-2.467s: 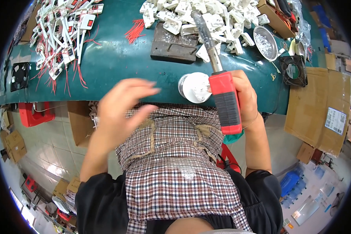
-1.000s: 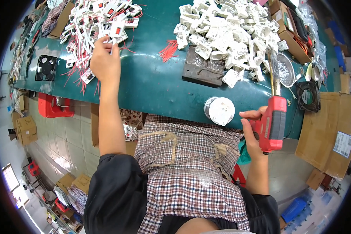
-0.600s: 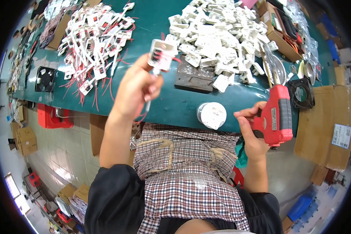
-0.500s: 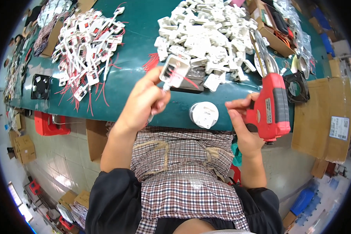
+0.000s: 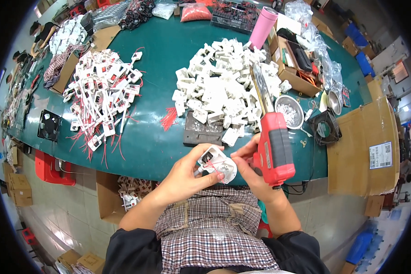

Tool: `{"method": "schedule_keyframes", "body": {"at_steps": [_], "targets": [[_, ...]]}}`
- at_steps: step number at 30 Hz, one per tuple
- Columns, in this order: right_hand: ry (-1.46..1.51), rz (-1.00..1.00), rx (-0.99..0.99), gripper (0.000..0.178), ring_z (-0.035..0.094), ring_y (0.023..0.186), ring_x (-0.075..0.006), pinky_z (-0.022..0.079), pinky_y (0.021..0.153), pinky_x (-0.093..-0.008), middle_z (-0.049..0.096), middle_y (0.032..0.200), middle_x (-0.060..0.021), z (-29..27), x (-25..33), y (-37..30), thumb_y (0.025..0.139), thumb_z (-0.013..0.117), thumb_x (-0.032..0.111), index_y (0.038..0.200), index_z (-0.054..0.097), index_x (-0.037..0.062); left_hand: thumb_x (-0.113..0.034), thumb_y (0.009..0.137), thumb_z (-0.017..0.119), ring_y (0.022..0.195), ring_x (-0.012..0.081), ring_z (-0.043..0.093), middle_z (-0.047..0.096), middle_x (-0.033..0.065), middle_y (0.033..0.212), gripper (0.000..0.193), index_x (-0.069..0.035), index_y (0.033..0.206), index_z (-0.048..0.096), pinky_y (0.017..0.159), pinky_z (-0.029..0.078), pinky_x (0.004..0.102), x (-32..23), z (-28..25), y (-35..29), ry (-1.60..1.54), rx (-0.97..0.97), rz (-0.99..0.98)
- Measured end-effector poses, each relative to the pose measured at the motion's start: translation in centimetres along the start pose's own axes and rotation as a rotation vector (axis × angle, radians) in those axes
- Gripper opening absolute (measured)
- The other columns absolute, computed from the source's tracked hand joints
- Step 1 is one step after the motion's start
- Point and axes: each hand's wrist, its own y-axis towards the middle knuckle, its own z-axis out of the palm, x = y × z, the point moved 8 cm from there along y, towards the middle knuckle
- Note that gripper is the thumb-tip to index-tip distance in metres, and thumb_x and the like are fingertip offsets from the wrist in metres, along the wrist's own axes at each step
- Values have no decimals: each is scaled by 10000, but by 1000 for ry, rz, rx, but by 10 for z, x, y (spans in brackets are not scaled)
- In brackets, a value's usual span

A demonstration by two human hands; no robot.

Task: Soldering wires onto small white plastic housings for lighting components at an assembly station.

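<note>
My left hand [image 5: 187, 176] holds a small white plastic part with red wires [image 5: 214, 162] just above the near edge of the green table [image 5: 164, 59]. My right hand [image 5: 253, 171] grips a red and grey electric screwdriver [image 5: 274, 148] with its long bit pointing away over the table, and its fingers also touch the white part. A dark grey fixture block [image 5: 204, 134] lies on the table just beyond my hands. A heap of white plastic housings [image 5: 223, 89] lies past the block. A second heap of white parts with red wires [image 5: 105, 93] lies to the left.
A metal bowl of screws [image 5: 290, 111], a black fan [image 5: 324, 128] and a cardboard box of tools [image 5: 292, 64] sit to the right. A pink cylinder [image 5: 263, 27] stands at the back. Another black fan [image 5: 48, 125] lies far left. A cardboard carton [image 5: 367, 150] stands beyond the table's right end.
My left hand picked a wired white part from the left heap and carried it to the near edge. My right hand raised the screwdriver and now also touches the part.
</note>
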Motion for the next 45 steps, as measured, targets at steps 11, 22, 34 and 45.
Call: {"method": "schedule_keyframes", "body": {"at_steps": [11,22,34,45], "targets": [[-96,61,8,496,644,883,-108,520,733,-247,550,1039,-52,10,-18,-22,916,659,-106,1279,379,83,-161,946,741,725,58,629,674,15,926,261,-66,1134,587,586,498,209,3,-8,-4,-210,-130,-73],[-85,68,-69,501,672,776,-108,535,654,-226,664,918,-99,13,-20,-41,850,747,-90,1205,402,-8,-68,780,862,785,172,740,737,90,920,264,-25,977,693,632,584,296,-26,-8,-22,337,-261,357],[-58,108,-68,485,680,811,-105,541,669,-224,655,940,-97,13,-16,-46,852,736,-104,1189,404,4,-65,779,839,741,230,741,740,83,903,224,-47,960,708,624,581,317,-32,-2,-30,488,-254,414],[-21,171,-90,467,678,796,-105,543,657,-224,638,941,-101,10,-21,-48,854,725,-115,1179,410,-3,-74,761,846,779,257,740,741,91,909,254,-42,968,702,639,573,339,-34,3,-32,516,-289,483]]}}
